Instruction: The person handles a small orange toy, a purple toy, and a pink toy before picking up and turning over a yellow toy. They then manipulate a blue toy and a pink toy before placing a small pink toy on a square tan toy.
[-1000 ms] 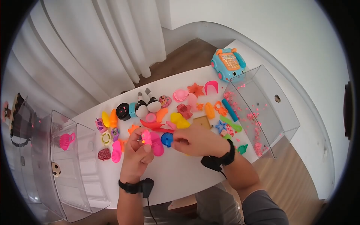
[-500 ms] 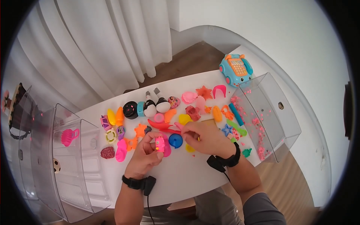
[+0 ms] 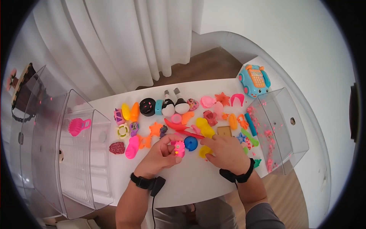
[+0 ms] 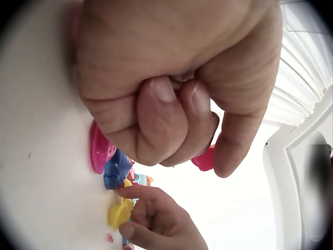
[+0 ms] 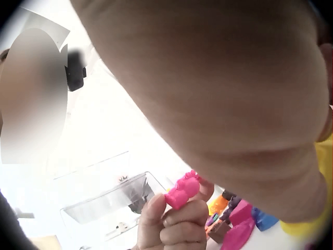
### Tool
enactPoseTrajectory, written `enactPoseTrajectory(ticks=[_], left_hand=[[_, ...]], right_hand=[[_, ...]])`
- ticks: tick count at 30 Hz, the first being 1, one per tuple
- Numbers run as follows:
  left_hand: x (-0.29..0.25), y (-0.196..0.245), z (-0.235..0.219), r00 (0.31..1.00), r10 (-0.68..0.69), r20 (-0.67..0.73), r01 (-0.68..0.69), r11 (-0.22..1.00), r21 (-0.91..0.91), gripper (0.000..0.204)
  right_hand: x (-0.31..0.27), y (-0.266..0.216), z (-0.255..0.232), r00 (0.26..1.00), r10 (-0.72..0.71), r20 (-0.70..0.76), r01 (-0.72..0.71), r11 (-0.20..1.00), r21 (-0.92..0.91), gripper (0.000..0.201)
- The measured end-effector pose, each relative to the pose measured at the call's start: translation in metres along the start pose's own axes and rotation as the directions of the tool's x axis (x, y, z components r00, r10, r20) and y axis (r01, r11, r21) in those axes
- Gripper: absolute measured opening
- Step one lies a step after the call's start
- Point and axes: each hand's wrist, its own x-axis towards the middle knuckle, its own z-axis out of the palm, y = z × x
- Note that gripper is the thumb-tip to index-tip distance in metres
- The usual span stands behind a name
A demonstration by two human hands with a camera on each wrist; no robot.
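Observation:
My left hand (image 3: pixel 158 155) pinches a small pink toy figure (image 3: pixel 180 149) between thumb and fingers, above the near part of the table. In the right wrist view the pink figure's plain side shows. My right hand (image 3: pixel 230 152) reaches down over a yellow toy piece (image 3: pixel 205 152). In the left wrist view its index finger and thumb stand apart on either side of the yellow piece (image 4: pixel 120 214). Between the two hands lies a round blue toy (image 3: pixel 190 144). A pink piece lies partly hidden behind my left hand.
Many toys crowd the white table (image 3: pixel 183 183), among them a red piece (image 3: pixel 177 126) and a brown square (image 3: pixel 224 131). Clear bins stand left (image 3: pixel 91 160) and right (image 3: pixel 284 133), the right one with pink bits. A toy phone (image 3: pixel 254 81) sits behind.
The head view has swung, so the scene sits farther right. My left hand has brought the pink figure closer to the blue toy. My right hand has shifted down to the yellow piece, its fingers less curled.

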Motion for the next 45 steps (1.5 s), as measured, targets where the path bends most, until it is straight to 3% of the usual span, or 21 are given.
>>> enactPoseTrajectory(ticks=[3, 9, 11, 12, 16, 18, 19, 21, 24, 26, 31, 33, 37, 39, 40, 42, 43, 45], left_hand=[[-0.002, 0.001, 0.0, 1.0, 0.009, 0.015, -0.009, 1.0, -0.014, 0.057], [-0.003, 0.002, -0.002, 0.997, -0.005, 0.073, 0.002, 0.999, 0.033, 0.052], [-0.003, 0.001, -0.005, 0.994, 0.008, 0.111, -0.015, 0.998, 0.058, 0.05], [-0.004, 0.0, -0.006, 0.986, -0.047, 0.161, 0.035, 0.996, 0.078, 0.049], [0.001, -0.009, -0.01, 0.932, -0.164, 0.322, 0.118, 0.98, 0.158, 0.048], [0.003, -0.014, -0.012, 0.923, -0.168, 0.346, 0.114, 0.979, 0.171, 0.047], [0.003, -0.016, -0.012, 0.919, -0.167, 0.357, 0.107, 0.978, 0.181, 0.047], [0.003, -0.017, -0.014, 0.918, -0.191, 0.347, 0.112, 0.965, 0.236, 0.047], [-0.001, -0.008, -0.012, 0.931, -0.208, 0.301, 0.101, 0.937, 0.334, 0.048], [-0.002, -0.007, -0.012, 0.942, -0.202, 0.268, 0.091, 0.922, 0.377, 0.048], [0.001, -0.009, -0.012, 0.9, -0.236, 0.366, 0.083, 0.917, 0.389, 0.046], [0.001, -0.011, -0.012, 0.901, -0.24, 0.361, 0.09, 0.918, 0.386, 0.046], [0.003, -0.012, -0.013, 0.891, -0.263, 0.369, 0.127, 0.927, 0.352, 0.046], [0.001, -0.01, -0.011, 0.911, -0.247, 0.331, 0.122, 0.927, 0.356, 0.047], [0.0, -0.009, -0.011, 0.929, -0.224, 0.294, 0.109, 0.926, 0.36, 0.047], [0.0, -0.007, -0.01, 0.938, -0.192, 0.288, 0.091, 0.94, 0.33, 0.047], [0.0, -0.006, -0.01, 0.946, -0.157, 0.282, 0.069, 0.952, 0.299, 0.048], [0.0, -0.004, -0.008, 0.956, -0.145, 0.255, 0.069, 0.955, 0.288, 0.048]], right_hand=[[0.002, -0.003, 0.004, 1.0, 0.017, 0.018, -0.016, 0.998, -0.06, 0.032], [0.013, -0.001, 0.0, 0.991, -0.11, -0.073, 0.105, 0.992, -0.076, 0.022], [0.02, -0.001, -0.01, 0.973, 0.033, -0.229, 0.0, 0.99, 0.143, 0.016], [0.024, -0.004, -0.013, 0.955, 0.108, -0.276, -0.079, 0.99, 0.114, 0.017], [0.05, -0.015, -0.005, 0.934, 0.143, -0.327, -0.104, 0.986, 0.133, 0.017], [0.074, -0.025, 0.001, 0.97, 0.004, -0.244, 0.008, 0.999, 0.051, 0.022], [0.085, -0.034, 0.005, 0.968, 0.012, -0.252, -0.001, 0.999, 0.046, 0.022], [0.107, -0.052, 0.014, 0.95, -0.189, -0.249, 0.201, 0.979, 0.023, 0.025], [0.137, -0.063, 0.031, 0.948, -0.288, -0.138, 0.279, 0.957, -0.08, 0.025], [0.151, -0.068, 0.032, 0.949, -0.298, -0.104, 0.29, 0.953, -0.085, 0.024], [0.173, -0.091, 0.026, 0.958, -0.284, 0.024, 0.285, 0.952, -0.11, 0.025], [0.181, -0.097, 0.03, 0.953, -0.267, 0.146, 0.284, 0.951, -0.12, 0.026], [0.181, -0.095, 0.031, 0.951, -0.258, 0.171, 0.276, 0.957, -0.091, 0.027], [0.171, -0.085, 0.022, 0.967, -0.251, 0.034, 0.251, 0.968, -0.008, 0.027], [0.162, -0.08, 0.013, 0.968, -0.25, 0.033, 0.25, 0.968, -0.005, 0.027], [0.135, -0.065, -0.005, 0.994, -0.096, -0.055, 0.107, 0.962, 0.252, 0.021], [0.12, -0.053, -0.006, 0.994, -0.093, -0.057, 0.105, 0.961, 0.255, 0.021], [0.083, -0.033, 0.0, 0.983, 0.089, -0.162, 0.013, 0.842, 0.539, 0.015]])
